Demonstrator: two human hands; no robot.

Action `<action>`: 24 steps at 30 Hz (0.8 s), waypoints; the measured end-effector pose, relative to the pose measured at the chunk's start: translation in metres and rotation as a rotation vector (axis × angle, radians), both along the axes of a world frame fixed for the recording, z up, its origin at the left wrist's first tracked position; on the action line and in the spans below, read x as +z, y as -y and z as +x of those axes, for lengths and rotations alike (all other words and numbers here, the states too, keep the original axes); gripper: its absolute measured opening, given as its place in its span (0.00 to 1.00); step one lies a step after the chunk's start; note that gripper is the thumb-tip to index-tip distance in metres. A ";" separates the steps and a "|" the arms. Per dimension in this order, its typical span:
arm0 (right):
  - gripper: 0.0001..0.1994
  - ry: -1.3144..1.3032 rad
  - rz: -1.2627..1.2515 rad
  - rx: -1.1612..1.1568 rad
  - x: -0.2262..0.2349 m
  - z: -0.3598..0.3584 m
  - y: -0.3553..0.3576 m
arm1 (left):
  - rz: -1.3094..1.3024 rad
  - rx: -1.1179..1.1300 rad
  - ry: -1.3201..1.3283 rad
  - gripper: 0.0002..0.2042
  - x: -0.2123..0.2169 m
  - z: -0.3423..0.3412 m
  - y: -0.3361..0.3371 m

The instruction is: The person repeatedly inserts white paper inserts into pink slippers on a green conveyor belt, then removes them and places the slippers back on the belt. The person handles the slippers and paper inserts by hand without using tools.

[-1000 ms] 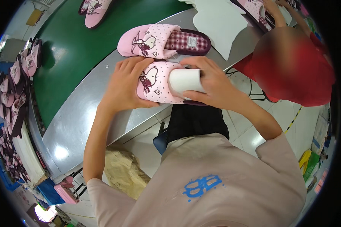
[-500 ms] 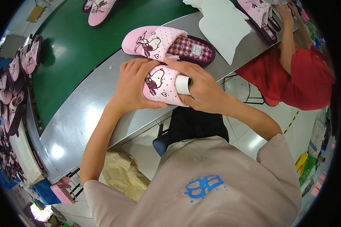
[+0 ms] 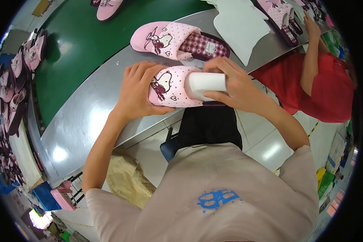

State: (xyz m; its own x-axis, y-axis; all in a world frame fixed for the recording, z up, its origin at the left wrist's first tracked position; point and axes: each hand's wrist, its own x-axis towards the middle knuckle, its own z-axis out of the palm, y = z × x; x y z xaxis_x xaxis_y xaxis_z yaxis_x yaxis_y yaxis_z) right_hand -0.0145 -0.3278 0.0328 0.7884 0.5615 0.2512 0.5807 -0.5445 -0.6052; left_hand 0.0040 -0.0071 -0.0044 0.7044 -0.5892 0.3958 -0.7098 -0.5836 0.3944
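A pink slipper (image 3: 169, 86) with dark dots and a stitched cartoon dog lies between my hands at the near edge of the metal table. Around its toe end, the fingers and thumb of my left hand (image 3: 137, 92) are wrapped. From the slipper's foot opening sticks out a curved white card insert (image 3: 207, 84), with my right hand (image 3: 244, 88) gripping its outer end between thumb and fingers. Just beyond lies a second pink slipper (image 3: 161, 40) with a checked insole, its toe pointing left.
Large white cut sheets (image 3: 240, 32) lie to the far right, beside more slippers (image 3: 278, 20). A green belt (image 3: 76, 60) runs behind the metal table (image 3: 80, 133). Many slippers (image 3: 16, 76) are stacked at the left. A person in red (image 3: 326, 84) works at the right.
The white insert now extends much farther out of the slipper. My right hand has moved right with it, off the slipper's upper. My left hand keeps its grip.
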 end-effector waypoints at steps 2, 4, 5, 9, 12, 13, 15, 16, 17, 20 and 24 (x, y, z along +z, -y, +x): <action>0.16 0.195 -0.048 0.038 -0.013 0.008 -0.013 | -0.025 0.011 0.000 0.49 -0.002 -0.003 0.002; 0.16 0.275 -0.033 0.094 -0.017 0.010 -0.026 | -0.046 0.014 -0.009 0.48 -0.002 -0.003 0.003; 0.16 0.291 -0.037 0.105 -0.018 0.011 -0.031 | -0.045 0.015 -0.005 0.48 -0.002 -0.002 0.003; 0.15 0.350 -0.059 0.131 -0.026 0.013 -0.049 | -0.045 0.025 0.005 0.47 -0.001 -0.004 0.008; 0.14 0.340 -0.055 0.135 -0.030 0.014 -0.054 | -0.035 0.043 -0.009 0.50 0.000 -0.007 0.016; 0.13 0.328 -0.049 0.136 -0.032 0.013 -0.055 | -0.029 0.050 -0.017 0.51 0.000 -0.008 0.018; 0.14 0.325 -0.030 0.138 -0.034 0.015 -0.055 | -0.041 0.055 0.000 0.50 0.000 -0.007 0.023; 0.14 0.323 -0.020 0.140 -0.035 0.016 -0.055 | -0.046 0.058 0.008 0.50 0.000 -0.006 0.024; 0.14 0.320 -0.004 0.143 -0.034 0.016 -0.055 | -0.035 0.057 0.005 0.49 0.001 -0.005 0.023; 0.12 0.305 0.036 0.142 -0.026 0.015 -0.051 | -0.018 0.060 -0.006 0.48 0.005 -0.006 0.021; 0.08 0.349 0.104 -0.085 -0.013 -0.017 -0.025 | -0.051 0.054 -0.037 0.43 0.006 -0.008 0.019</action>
State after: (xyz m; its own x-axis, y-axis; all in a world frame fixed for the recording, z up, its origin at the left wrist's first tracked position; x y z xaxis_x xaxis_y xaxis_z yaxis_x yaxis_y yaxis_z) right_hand -0.0314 -0.3023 0.0196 0.6876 0.4553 0.5656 0.7175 -0.5456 -0.4331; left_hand -0.0045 -0.0259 0.0016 0.7494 -0.5295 0.3975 -0.6621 -0.5992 0.4501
